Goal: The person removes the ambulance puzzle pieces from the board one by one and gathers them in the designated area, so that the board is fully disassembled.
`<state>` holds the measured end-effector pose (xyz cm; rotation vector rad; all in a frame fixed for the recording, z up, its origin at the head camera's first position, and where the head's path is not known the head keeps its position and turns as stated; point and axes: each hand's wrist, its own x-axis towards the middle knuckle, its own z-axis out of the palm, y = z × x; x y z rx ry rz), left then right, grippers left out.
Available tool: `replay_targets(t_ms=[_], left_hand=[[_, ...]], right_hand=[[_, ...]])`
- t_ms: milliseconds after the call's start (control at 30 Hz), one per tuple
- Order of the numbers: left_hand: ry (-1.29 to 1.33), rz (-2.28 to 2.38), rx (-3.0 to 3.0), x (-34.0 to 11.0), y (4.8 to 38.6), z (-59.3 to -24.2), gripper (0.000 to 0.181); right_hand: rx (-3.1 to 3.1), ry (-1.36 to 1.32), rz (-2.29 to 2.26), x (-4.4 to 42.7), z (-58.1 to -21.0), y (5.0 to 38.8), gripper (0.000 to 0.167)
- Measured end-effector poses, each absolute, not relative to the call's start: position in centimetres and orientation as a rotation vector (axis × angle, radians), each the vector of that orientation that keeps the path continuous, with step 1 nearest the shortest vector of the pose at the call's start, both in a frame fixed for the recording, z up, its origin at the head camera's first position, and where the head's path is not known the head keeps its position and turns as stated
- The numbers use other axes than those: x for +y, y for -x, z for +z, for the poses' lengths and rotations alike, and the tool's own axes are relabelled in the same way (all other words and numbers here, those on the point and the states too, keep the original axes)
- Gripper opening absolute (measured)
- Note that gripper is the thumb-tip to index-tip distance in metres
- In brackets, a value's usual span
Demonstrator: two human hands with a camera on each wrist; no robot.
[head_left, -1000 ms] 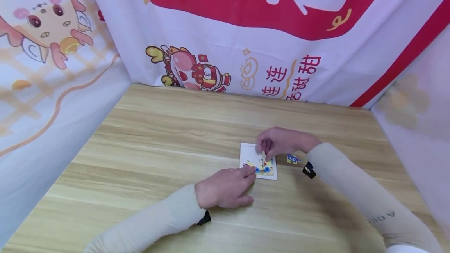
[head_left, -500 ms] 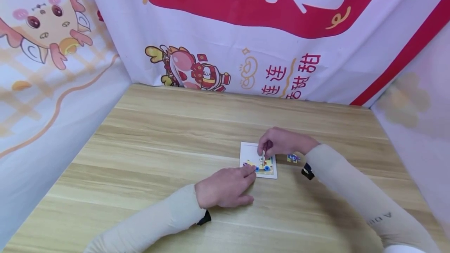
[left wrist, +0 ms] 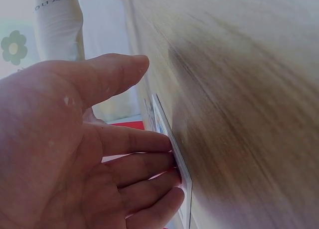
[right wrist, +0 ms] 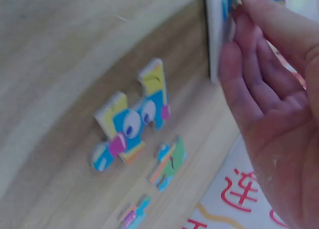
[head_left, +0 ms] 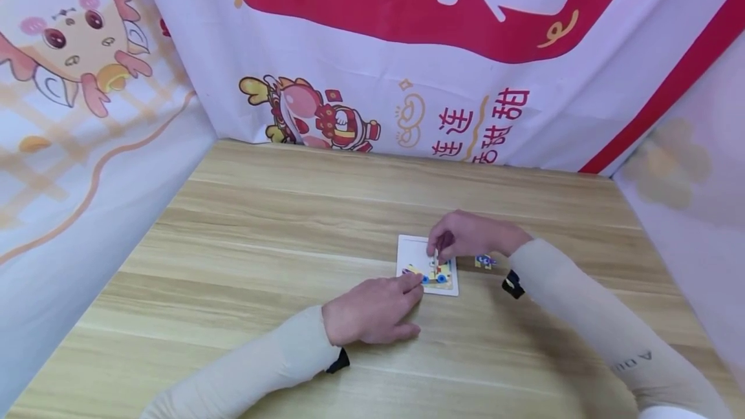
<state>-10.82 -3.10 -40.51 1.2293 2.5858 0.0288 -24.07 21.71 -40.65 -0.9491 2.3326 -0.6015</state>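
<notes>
head: puzzle pieces (head_left: 441, 279) in tray (head_left: 412, 251)

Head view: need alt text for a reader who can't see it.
A right hand pinches a puzzle piece on edge over a white tray on a wooden table; the left hand touches the tray's near left corner. A loose piece lies right of the tray; printed cloth hangs behind.

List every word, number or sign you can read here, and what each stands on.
"连": in red on the white backdrop, more than once.
"甜": in red on the same backdrop.
"A": on the right sleeve; the letters beside it are unclear.
Large white characters on the red panel: cut off, unreadable.
Loose puzzle pieces: no readable text.
</notes>
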Motion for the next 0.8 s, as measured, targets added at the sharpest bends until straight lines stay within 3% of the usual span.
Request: replay_targets(t_ms=[800], left_hand=[[-1.254,0.004,2.598,-3.0,10.7,-40.7,0.072]], right_hand=[[2.546,0.847,-0.557,19.3,-40.2,21.9,0.012]])
